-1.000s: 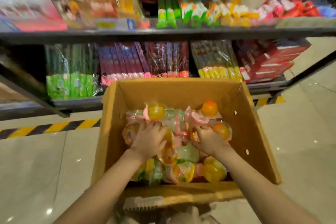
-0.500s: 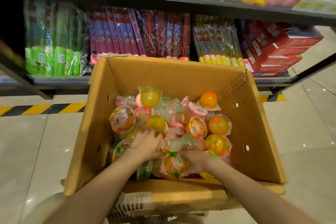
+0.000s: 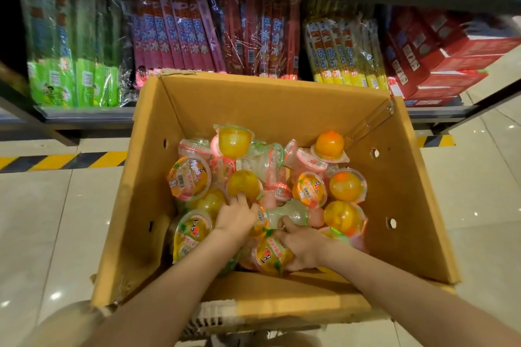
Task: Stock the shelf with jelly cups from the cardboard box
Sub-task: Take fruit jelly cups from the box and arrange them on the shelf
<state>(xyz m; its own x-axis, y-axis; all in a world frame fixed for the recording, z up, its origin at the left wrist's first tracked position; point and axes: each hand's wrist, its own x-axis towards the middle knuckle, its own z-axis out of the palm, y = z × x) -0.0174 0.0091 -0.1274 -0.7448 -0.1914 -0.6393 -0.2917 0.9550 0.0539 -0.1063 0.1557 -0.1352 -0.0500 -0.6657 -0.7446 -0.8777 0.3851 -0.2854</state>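
An open cardboard box (image 3: pixel 158 177) stands in front of me, filled with several jelly cups in orange, yellow, pink and pale green. My left hand (image 3: pixel 235 217) lies on the pile near the box's middle, its fingertips against a yellow jelly cup (image 3: pixel 244 184). My right hand (image 3: pixel 303 246) curls around an orange labelled jelly cup (image 3: pixel 269 258) at the near side of the box, its thumb beside a pale green cup (image 3: pixel 286 213). The low shelf (image 3: pixel 84 115) runs just behind the box.
The shelf holds green (image 3: pixel 70 70), pink (image 3: pixel 174 36), red (image 3: pixel 259 36) and yellow (image 3: pixel 341 51) ice-pop packs, with red cartons (image 3: pixel 451 59) at the right. Yellow-black tape (image 3: pixel 70 159) marks the tiled floor under the shelf. The box sits on a white crate (image 3: pixel 208 318).
Both hands have drawn back from the middle of the pile toward the near side of the box. My right hand has closed around the orange labelled cup. The view has tilted down.
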